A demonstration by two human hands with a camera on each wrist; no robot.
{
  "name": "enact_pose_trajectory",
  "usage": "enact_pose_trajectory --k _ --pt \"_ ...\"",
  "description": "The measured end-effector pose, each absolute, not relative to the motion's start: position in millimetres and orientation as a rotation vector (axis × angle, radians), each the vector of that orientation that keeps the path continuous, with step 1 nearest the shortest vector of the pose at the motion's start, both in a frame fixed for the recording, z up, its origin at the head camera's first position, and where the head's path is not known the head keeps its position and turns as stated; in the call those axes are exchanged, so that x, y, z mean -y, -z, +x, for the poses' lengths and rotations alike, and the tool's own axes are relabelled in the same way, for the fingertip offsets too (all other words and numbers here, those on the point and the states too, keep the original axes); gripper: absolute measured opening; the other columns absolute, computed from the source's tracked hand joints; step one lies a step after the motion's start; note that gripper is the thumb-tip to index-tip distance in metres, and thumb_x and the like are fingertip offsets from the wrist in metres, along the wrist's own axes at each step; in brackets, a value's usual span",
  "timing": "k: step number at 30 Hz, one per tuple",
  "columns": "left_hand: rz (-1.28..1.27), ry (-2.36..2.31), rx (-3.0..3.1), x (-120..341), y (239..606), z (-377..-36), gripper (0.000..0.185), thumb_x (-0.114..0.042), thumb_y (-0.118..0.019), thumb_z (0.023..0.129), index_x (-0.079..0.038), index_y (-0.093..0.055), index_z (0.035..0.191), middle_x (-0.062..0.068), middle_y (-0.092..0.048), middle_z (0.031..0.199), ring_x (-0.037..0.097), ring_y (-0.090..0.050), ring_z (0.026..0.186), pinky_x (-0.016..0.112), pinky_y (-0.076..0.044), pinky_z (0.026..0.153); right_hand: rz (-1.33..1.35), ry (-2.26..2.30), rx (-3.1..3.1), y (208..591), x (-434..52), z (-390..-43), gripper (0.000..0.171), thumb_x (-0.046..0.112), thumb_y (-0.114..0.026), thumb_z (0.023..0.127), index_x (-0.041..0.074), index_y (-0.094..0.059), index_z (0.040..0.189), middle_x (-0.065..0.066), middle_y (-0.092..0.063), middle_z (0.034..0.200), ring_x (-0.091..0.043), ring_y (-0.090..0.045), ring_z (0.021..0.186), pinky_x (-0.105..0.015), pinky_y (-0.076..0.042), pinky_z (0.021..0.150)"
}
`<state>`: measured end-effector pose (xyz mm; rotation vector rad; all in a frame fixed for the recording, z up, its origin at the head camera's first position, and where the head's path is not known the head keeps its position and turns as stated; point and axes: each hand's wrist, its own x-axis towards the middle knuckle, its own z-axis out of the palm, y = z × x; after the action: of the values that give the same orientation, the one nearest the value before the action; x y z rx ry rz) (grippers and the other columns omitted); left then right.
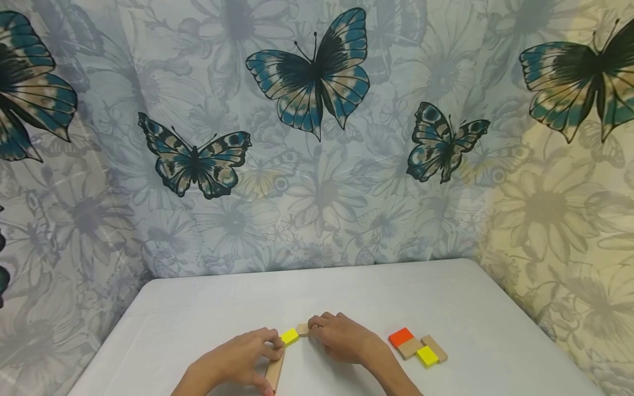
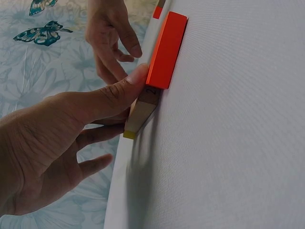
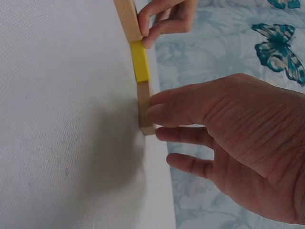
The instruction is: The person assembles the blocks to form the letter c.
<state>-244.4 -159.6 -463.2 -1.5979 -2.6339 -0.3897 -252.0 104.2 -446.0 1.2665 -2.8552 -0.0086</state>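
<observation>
**Wooden blocks at the near table edge: two hands in contact**

Head view: I log my left hand (image 1: 242, 357) pinching a long plain wooden block (image 1: 274, 372) beside a small yellow wooden block (image 1: 289, 336); my right hand (image 1: 342, 338) touches a small plain wooden block (image 1: 302, 329) on the white table (image 1: 446, 297). A four-block cluster (image 1: 417, 346) lies apart.

Left wrist: the thumb (image 2: 121, 90) presses an orange rectangular block (image 2: 166, 50).

Right wrist: the fingers (image 3: 176, 107) are fairly straight against the small plain block.

1. A white tabletop (image 1: 198, 313) carries everything; its far edge meets a butterfly-printed curtain.
2. Near its front edge lie a long plain wooden block (image 1: 274, 372), a yellow block (image 1: 289, 336) and a small plain block (image 1: 302, 329), laid in a line.
3. Well apart to the right, an orange block (image 1: 400, 336), two plain blocks (image 1: 410, 348) and a second yellow block (image 1: 427, 356) lie touching in a cluster.
</observation>
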Motion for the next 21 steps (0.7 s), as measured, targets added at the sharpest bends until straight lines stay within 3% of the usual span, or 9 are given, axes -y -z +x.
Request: enact_pose_trajectory --k 21 --pt "-1.592 0.394 2.655 159.4 463.6 -244.5 0.06 -0.065 -0.056 0.068 -0.02 -0.069 0.105 -0.012 -0.05 0.108 -0.001 -0.045 0.091 0.021 -0.047 0.08 1.266 -0.006 2.832 444.2 -104.2 -250.7 0.03 0.012 -0.067 0.082 0.02 -0.063 0.11 0.008 -0.054 0.119 -0.009 -0.048 0.11 -0.03 -0.044 0.09"
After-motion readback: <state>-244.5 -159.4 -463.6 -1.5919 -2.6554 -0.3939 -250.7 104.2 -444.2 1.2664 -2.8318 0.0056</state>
